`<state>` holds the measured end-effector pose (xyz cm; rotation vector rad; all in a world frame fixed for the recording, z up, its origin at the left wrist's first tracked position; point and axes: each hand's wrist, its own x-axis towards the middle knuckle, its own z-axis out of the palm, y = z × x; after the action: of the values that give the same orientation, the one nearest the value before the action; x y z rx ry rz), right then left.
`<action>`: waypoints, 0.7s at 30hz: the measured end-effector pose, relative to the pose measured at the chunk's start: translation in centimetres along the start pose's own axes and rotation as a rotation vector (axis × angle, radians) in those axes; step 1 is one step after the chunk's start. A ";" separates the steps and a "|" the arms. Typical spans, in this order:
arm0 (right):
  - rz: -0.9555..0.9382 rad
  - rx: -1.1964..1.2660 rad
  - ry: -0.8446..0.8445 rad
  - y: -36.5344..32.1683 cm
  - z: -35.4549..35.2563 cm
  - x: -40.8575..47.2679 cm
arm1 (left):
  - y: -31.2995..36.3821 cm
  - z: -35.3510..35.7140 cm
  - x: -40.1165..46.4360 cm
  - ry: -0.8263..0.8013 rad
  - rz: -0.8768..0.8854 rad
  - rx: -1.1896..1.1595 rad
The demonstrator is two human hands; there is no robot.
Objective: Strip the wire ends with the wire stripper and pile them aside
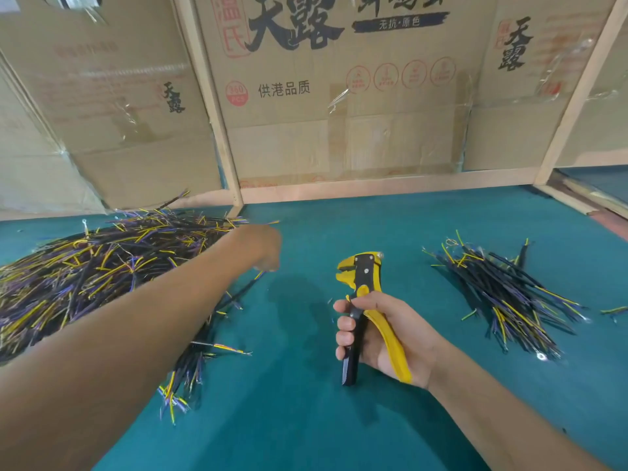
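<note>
Green counter (306, 419), cardboard (339, 130) behind; my right grip (380, 338) holds the stripper (363, 300) upright, head pointing away; left grip (261, 248) unclear.

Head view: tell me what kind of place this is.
Probably a small makeshift workshop bench for piecework. Flattened cardboard cartons on a wooden frame wall a green-covered table, with a large wire pile and a wire stripper in the right hand.
</note>
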<state>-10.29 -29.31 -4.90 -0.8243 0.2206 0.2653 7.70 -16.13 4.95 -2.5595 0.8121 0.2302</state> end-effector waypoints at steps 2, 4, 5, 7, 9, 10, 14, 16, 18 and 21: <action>-0.005 -0.013 0.011 0.0 0.1 0.1 | -1.6 3.2 -0.2 -0.069 0.021 0.053; -0.013 -0.015 0.014 0.0 0.2 0.1 | -2.3 5.5 -0.3 -0.026 0.034 0.032; -0.012 -0.018 0.012 0.0 0.2 0.1 | -2.5 6.4 -0.3 0.009 0.027 0.014; -0.007 -0.026 0.016 0.0 0.2 0.2 | -3.0 7.2 -0.3 0.081 0.019 -0.035; -0.008 -0.024 0.016 0.1 0.1 0.2 | -3.7 6.9 -0.6 0.206 0.040 -0.153; -0.008 -0.019 0.011 0.1 0.1 0.3 | -4.0 6.4 -0.9 0.311 0.055 -0.257; -0.008 -0.010 0.002 0.0 -0.2 0.4 | -0.7 4.3 -3.5 0.588 0.126 -0.875; -0.005 -0.013 -0.004 0.1 -0.2 0.4 | 2.7 5.2 -5.2 0.379 0.228 -1.449; -0.009 -0.019 -0.007 0.1 -0.2 0.5 | 5.0 6.7 -6.4 0.226 0.315 -1.932; -0.017 -0.025 0.005 0.0 -0.3 0.6 | 6.1 8.3 -6.7 0.213 0.379 -2.295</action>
<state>-9.74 -29.48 -5.31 -0.8512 0.2157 0.2502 -1.47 -13.38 -2.69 -4.2306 1.5804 2.0378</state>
